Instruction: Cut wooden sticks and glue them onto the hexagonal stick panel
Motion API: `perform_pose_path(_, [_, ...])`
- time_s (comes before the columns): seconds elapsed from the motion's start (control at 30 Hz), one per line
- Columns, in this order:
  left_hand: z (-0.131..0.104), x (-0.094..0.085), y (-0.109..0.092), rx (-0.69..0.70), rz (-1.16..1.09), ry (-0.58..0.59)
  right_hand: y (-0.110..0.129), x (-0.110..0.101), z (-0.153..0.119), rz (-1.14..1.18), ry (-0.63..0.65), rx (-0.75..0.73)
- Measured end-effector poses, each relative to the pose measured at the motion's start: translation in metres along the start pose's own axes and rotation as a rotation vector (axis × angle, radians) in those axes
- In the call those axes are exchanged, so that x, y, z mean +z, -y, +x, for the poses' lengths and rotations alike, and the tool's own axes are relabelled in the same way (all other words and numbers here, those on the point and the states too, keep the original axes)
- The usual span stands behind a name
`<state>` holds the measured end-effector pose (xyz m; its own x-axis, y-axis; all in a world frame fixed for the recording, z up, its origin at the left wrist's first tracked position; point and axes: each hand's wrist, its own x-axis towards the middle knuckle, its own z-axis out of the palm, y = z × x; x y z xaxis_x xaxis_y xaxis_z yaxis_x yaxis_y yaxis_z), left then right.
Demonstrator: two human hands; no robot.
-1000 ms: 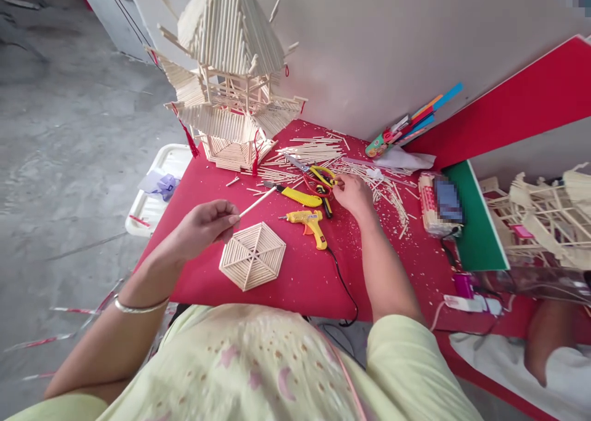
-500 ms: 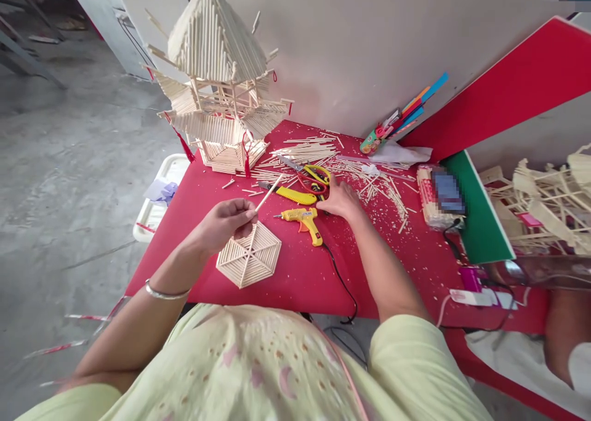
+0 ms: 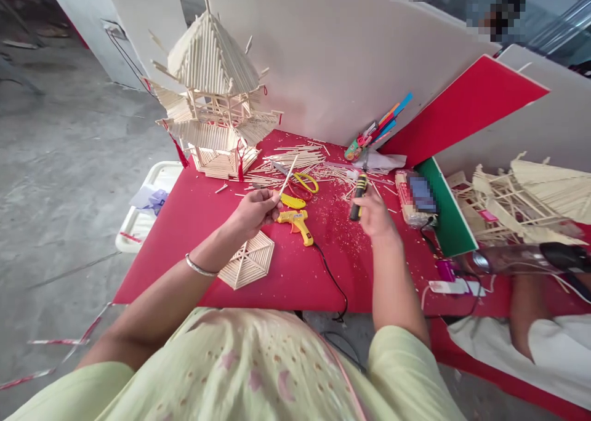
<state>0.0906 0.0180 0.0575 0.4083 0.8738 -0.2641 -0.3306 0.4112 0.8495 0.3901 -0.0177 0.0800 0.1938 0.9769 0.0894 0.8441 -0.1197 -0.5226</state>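
My left hand (image 3: 258,212) pinches a thin wooden stick (image 3: 289,178), which points up and away from me. Below that hand, partly covered by it, a hexagonal panel of sticks (image 3: 252,261) lies flat. My right hand (image 3: 376,212) is closed round a tool with a black-and-yellow handle (image 3: 358,198); its dark narrow tip points away, and its exact kind is unclear. Between the hands lies a yellow glue gun (image 3: 298,223) with a black cord. A yellow utility knife (image 3: 293,202) and scissors with yellow and red handles (image 3: 307,182) are just beyond it.
A stick-built pagoda model (image 3: 217,101) stands at the back left. Loose sticks (image 3: 295,156) and scraps cover the table's rear. A pen holder (image 3: 354,149), a stick pack with a phone (image 3: 422,193), and a green board (image 3: 450,208) are rightward. Another person's arm (image 3: 529,310) shows far right.
My right hand has picked up the black-and-yellow handled tool and moved right with it. My left hand has shifted right and forward, still pinching the stick. The camera view has turned slightly.
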Motion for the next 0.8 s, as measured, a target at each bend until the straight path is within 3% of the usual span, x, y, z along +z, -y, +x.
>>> perform_pose_path(0.03, [-0.001,0.0,0.001,0.013,0.012,0.001,0.005,0.003,-0.015,0.157,0.053,-0.036])
perform_pose_path(0.1, [-0.002,0.001,0.001,0.051,0.039,-0.007,0.024,0.02,-0.046,0.966,0.228,-0.03])
perform_pose_path(0.13, [-0.004,0.002,0.0,0.075,0.05,-0.015,0.036,0.032,-0.059,1.24,0.313,0.001])
perform_pose_path(0.17, [-0.005,0.002,-0.001,0.099,0.056,-0.025,0.048,0.044,-0.07,1.405,0.401,0.023])
perform_pose_path(0.23, [-0.011,0.0,-0.006,0.145,0.057,-0.05,0.067,0.063,-0.084,1.504,0.514,0.06])
perform_pose_path(0.33, [-0.021,-0.006,-0.015,0.196,0.062,-0.09,0.08,0.075,-0.091,1.196,0.538,-0.001])
perform_pose_path(0.43, [-0.031,-0.015,-0.022,0.225,0.067,-0.118,0.082,0.073,-0.088,0.686,0.399,-0.19])
perform_pose_path(0.53, [-0.037,-0.022,-0.024,0.243,0.049,-0.144,0.086,0.072,-0.085,0.364,0.291,-0.315])
perform_pose_path(0.8, [-0.041,-0.03,-0.021,0.275,0.102,-0.119,0.102,0.082,-0.073,0.157,0.248,-0.372])
